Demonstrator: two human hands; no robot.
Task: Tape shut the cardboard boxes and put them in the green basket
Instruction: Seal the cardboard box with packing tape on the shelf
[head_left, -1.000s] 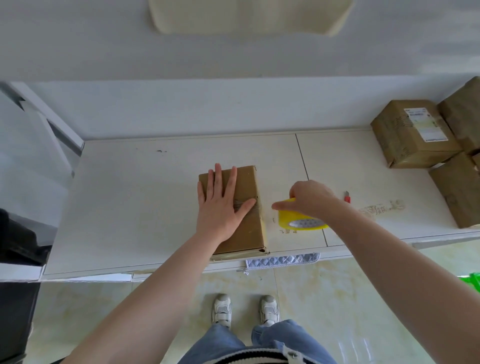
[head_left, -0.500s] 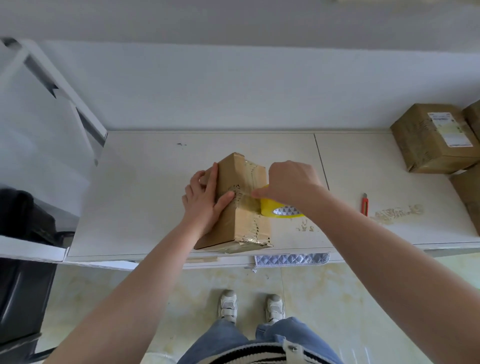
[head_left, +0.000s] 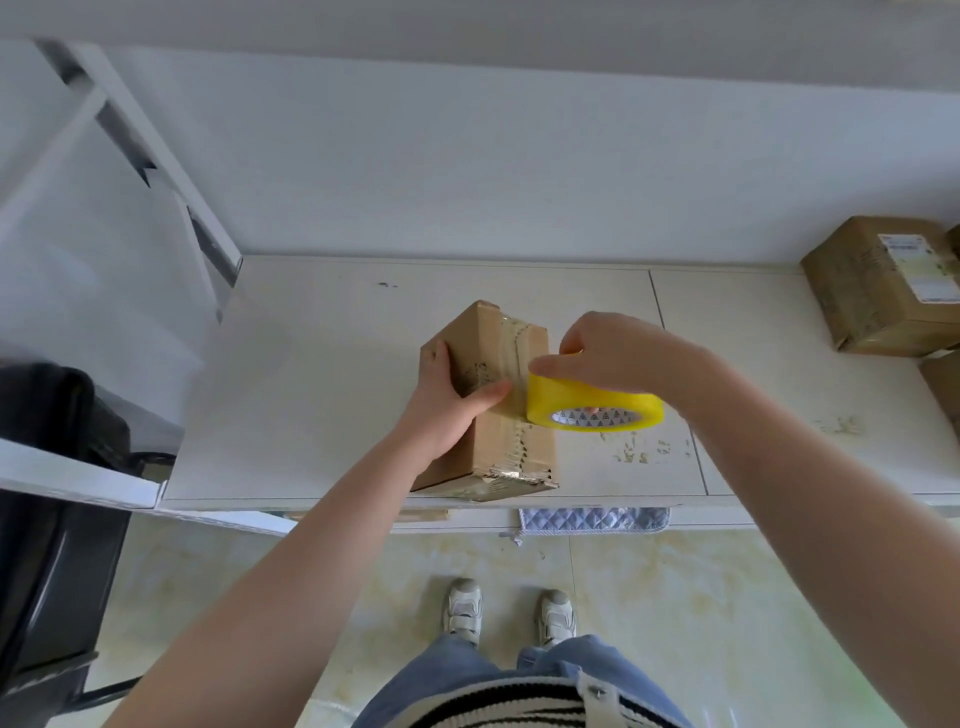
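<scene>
Left hand (head_left: 445, 400): we grip the cardboard box (head_left: 493, 410) at its left side, thumb across the top.
Right hand (head_left: 613, 353): we pinch the yellow tape roll (head_left: 592, 400) against the box's taped seam.
Box: tilted near the white table (head_left: 322, 395) front edge.
Far right: more boxes (head_left: 883, 286).

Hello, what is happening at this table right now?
A person is taping a cardboard box on the white table. The left hand grips the box, thumb on top. The right hand holds a yellow tape roll against the box's right side. Tape already runs along the box's top. Another box sits at the table's far right. No green basket is in view.
</scene>
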